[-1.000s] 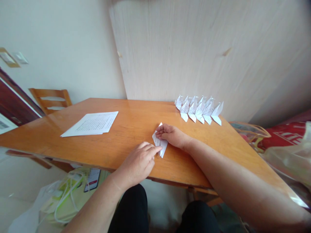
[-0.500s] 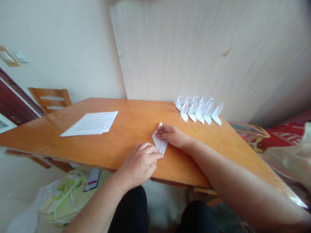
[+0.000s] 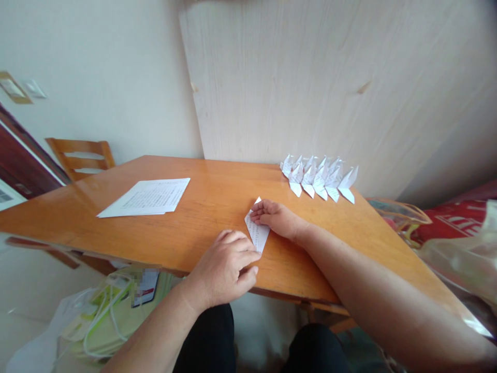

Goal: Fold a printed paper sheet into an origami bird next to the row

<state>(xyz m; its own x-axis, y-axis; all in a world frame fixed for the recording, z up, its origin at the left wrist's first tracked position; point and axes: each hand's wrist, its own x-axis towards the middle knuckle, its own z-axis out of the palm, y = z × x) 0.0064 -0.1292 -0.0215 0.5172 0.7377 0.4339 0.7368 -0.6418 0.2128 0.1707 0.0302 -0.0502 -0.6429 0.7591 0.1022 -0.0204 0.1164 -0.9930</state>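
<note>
Chair back [image 3: 79, 147], one, of smooth orange-brown wood with flat crossbars, stood farthest to the left of the left hand and beyond it. Next came printed sheets [image 3: 147, 197], at least two, white, flat and slightly out of line, lying left of that hand and farther out on the table [image 3: 217, 181], whose glossy wooden top showed fine grain. One phone [image 3: 146, 288], a dark-edged slab, lay down to the left of the hand, below the tabletop.

The left hand [image 3: 231, 268] was unclenched and gripped nothing, fingers stretched side by side, thumb apart, fingertips at the near point of the folded paper [image 3: 258, 237]. That single piece, white with rows of small dark print, lay on the table between the two hands: a long, narrow kite with crisp straight edges, pointed at both ends, its upper part half covered. The right hand [image 3: 277, 217] rested there on its edge, loosely curled and not clenched, fingers over the paper.

Beyond the right hand, to its right, stood paper figures [image 3: 320, 176], five in the front row; the overlapped back row could not be counted surely. Each front one had upright pointed peaks and a flat, pointed flap. Farthest right of that hand sat one red bag [image 3: 454, 223] with white markings and one creased, cloudy plastic bag [image 3: 462, 259].
</note>
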